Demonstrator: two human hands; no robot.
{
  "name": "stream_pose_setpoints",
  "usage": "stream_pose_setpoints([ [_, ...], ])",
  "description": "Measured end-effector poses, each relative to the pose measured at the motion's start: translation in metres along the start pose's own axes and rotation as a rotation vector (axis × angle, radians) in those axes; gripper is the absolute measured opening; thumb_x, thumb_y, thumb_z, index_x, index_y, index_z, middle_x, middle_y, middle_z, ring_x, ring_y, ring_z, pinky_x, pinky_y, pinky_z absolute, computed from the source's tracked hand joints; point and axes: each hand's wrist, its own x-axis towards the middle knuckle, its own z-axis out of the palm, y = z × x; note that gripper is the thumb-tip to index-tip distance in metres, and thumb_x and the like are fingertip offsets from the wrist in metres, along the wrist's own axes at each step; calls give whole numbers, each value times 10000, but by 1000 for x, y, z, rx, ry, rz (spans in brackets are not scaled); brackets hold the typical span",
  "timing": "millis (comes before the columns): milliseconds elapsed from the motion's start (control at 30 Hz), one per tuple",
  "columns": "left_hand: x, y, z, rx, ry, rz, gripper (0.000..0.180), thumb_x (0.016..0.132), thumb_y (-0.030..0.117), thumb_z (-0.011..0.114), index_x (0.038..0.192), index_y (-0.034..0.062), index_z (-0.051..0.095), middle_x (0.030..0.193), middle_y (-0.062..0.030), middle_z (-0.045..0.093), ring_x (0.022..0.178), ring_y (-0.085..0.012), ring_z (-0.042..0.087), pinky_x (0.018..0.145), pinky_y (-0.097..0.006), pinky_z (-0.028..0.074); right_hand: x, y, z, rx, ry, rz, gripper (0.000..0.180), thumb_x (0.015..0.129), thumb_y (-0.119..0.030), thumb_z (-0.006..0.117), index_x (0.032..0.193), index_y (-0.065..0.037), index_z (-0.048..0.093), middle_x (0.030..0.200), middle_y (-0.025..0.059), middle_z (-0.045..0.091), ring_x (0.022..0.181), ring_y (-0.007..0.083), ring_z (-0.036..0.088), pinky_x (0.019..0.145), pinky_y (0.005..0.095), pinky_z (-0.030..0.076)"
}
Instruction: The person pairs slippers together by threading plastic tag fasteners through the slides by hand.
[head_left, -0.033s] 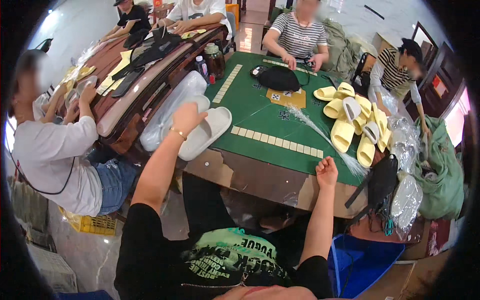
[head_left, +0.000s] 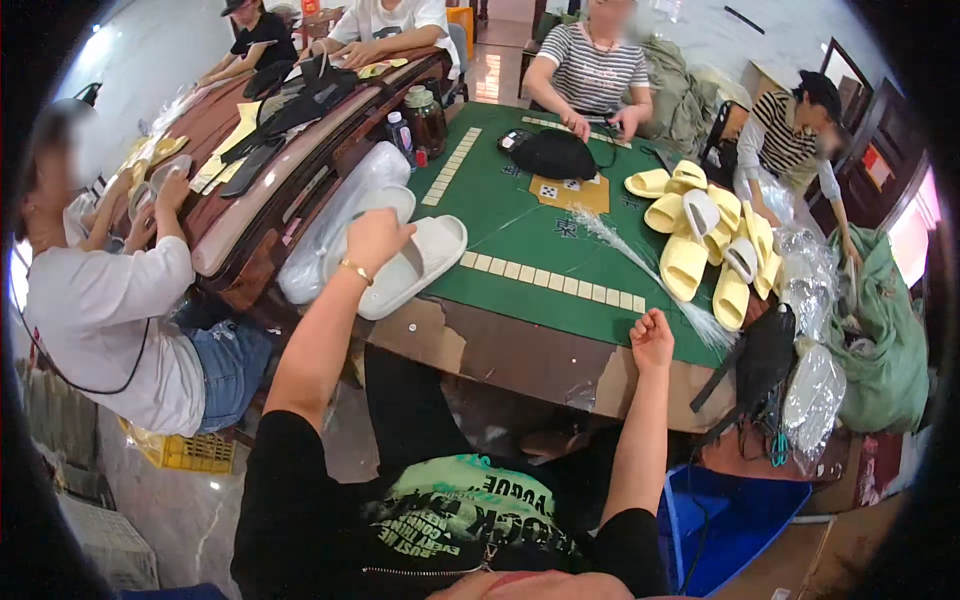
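My left hand (head_left: 378, 243) is over a pair of pale grey slippers at the left edge of the green-topped table. Its fingers are closed at the inner side of the nearer slipper (head_left: 432, 262), partly hidden behind the hand. The other slipper (head_left: 397, 201) lies just beyond, half covered by my hand. My right hand (head_left: 652, 340) is curled, fingers pressed together, above the table's front edge; what it holds, if anything, is too small to make out. Beyond it a bundle of clear thin strands (head_left: 640, 262) lies across the green top.
A heap of yellow slippers (head_left: 684, 265), with some grey ones, lies at right beside plastic wrap (head_left: 810, 270) and a black bag (head_left: 765, 350). Rows of tiles (head_left: 553, 280) line the green tabletop (head_left: 500, 225). Clear wrap (head_left: 345, 215) lies left. Several people work around the tables.
My left hand and the nearer slipper have shifted very slightly. My right hand is nearly unmoved. Across the table, a person's hand has shifted a little.
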Motion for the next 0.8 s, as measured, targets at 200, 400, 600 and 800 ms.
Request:
stream_pose_setpoints([
  [200, -33, 42, 71, -239, -56, 145, 343, 796, 349, 596, 750, 12, 644, 731, -193, 630, 739, -358, 616, 655, -447, 484, 3, 10, 5, 74, 28, 35, 112, 868, -179, 561, 845, -70, 557, 704, 23, 514, 609, 124, 438, 529, 248, 362],
  [400, -79, 84, 154, -377, -14, 186, 266, 824, 293, 595, 747, 38, 583, 697, -147, 623, 669, -342, 605, 590, -426, 475, 11, 1, 4, 5, 141, 59, 97, 843, -166, 575, 874, -75, 563, 736, 28, 554, 614, 138, 489, 562, 248, 419],
  [600, -85, 92, 149, -365, -17, 312, 218, 840, 281, 582, 771, 74, 576, 666, -116, 603, 620, -307, 594, 540, -411, 456, 46, -50, -4, -65, 336, -156, 170, 824, -174, 600, 978, -109, 568, 837, 11, 613, 663, 128, 547, 560, 231, 436],
  [800, -85, 88, 154, -400, 40, 278, 216, 836, 278, 593, 791, 66, 593, 628, -115, 581, 591, -312, 575, 526, -406, 436, 94, -64, -1, -53, 485, -188, 355, 838, -120, 564, 1187, -88, 509, 1062, 70, 524, 819, 223, 572, 589, 279, 438],
])
